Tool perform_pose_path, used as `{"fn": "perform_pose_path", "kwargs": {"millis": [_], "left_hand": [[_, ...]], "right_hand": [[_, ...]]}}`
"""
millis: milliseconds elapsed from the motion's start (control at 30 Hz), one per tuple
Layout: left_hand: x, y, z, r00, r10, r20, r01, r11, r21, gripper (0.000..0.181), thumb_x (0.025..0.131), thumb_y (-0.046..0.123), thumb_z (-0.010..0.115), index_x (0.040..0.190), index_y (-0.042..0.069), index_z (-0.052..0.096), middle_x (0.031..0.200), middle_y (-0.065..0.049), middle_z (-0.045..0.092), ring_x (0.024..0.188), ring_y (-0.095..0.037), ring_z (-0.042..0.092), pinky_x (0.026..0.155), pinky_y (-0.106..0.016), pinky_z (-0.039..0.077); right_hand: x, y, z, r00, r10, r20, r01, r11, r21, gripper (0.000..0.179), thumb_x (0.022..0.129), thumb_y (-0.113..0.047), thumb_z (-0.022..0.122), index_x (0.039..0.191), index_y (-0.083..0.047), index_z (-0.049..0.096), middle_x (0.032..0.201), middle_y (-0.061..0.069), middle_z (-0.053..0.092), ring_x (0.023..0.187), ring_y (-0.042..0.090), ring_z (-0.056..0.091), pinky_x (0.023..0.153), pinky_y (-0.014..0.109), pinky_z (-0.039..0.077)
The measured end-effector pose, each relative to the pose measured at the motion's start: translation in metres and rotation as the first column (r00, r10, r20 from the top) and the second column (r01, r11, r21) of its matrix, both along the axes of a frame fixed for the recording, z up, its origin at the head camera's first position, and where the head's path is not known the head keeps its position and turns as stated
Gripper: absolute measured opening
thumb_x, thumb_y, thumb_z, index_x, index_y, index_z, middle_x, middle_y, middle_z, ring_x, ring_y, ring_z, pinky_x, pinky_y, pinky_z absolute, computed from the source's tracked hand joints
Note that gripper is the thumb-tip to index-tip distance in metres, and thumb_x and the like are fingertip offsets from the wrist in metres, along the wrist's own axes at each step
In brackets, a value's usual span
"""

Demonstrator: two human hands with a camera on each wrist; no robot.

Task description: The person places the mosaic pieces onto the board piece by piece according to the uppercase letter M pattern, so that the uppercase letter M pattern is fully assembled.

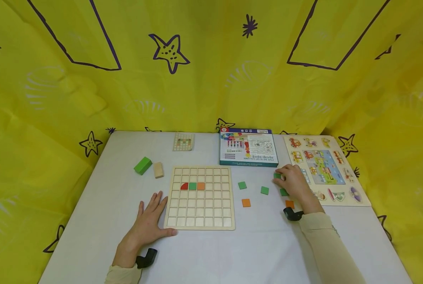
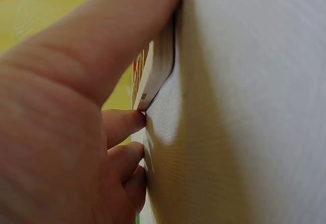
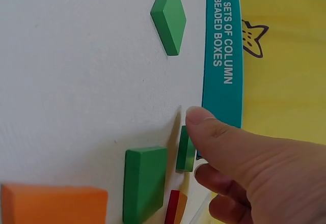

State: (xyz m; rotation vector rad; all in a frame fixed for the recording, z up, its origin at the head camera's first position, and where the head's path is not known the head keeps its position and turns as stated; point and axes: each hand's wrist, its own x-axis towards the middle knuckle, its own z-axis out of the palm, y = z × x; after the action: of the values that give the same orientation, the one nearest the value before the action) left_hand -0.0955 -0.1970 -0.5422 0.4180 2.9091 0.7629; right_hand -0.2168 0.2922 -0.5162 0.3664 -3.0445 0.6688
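My right hand [image 1: 294, 182] is at the right of the table, its thumb and fingers bent about a small green square tile [image 1: 277, 176]. The right wrist view has the thumb against this green tile [image 3: 185, 150]. Another green tile [image 1: 284, 192] and an orange tile [image 1: 289, 204] lie close under that hand. With fingers spread, my left hand [image 1: 148, 221] rests at the lower left corner of a wooden grid board [image 1: 233, 221], thumb along its front edge. The board holds a red quarter-round piece [image 1: 184, 186], a green square [image 1: 192, 186] and an orange square [image 1: 201, 186] in one row.
Between board and right hand lie two green tiles [image 1: 242, 185] [image 1: 264, 190] and an orange tile [image 1: 246, 202]. A boxed set [image 1: 248, 148] and a pattern card [image 1: 183, 142] lie behind. A picture puzzle [image 1: 353, 199] is far right; green [image 1: 143, 165] and plain wooden blocks [image 1: 158, 170] lie left.
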Motion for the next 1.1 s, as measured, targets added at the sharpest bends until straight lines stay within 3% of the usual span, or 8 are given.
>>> {"fn": "perform_pose_path", "kwargs": {"millis": [233, 1100], "left_hand": [[0.0001, -0.0008, -0.0013, 1.000, -0.002, -0.008, 0.002, 1.000, 0.001, 0.117, 0.064, 0.064, 0.080, 0.149, -0.003, 0.035, 0.158, -0.022, 0.018, 0.145, -0.039, 0.010, 0.110, -0.063, -0.002], [-0.0004, 0.0007, 0.0003, 1.000, 0.003, 0.022, -0.003, 1.000, -0.005, 0.116, 0.066, 0.063, 0.080, 0.150, -0.002, 0.033, 0.159, -0.020, 0.016, 0.145, -0.038, 0.010, 0.110, -0.063, -0.002]], "right_hand": [[0.0007, 0.0010, 0.0014, 1.000, -0.001, 0.027, 0.000, 1.000, 0.025, 0.033, 0.088, -0.017, 0.075, 0.112, 0.006, 0.069, 0.108, 0.021, 0.061, 0.092, 0.033, 0.046, 0.076, 0.042, 0.040], [-0.0004, -0.0019, -0.0045, 0.999, -0.035, -0.012, 0.035, 0.999, 0.011, 0.026, 0.089, -0.016, 0.073, 0.105, 0.004, 0.071, 0.106, 0.018, 0.063, 0.090, 0.031, 0.047, 0.077, 0.043, 0.039]]}}
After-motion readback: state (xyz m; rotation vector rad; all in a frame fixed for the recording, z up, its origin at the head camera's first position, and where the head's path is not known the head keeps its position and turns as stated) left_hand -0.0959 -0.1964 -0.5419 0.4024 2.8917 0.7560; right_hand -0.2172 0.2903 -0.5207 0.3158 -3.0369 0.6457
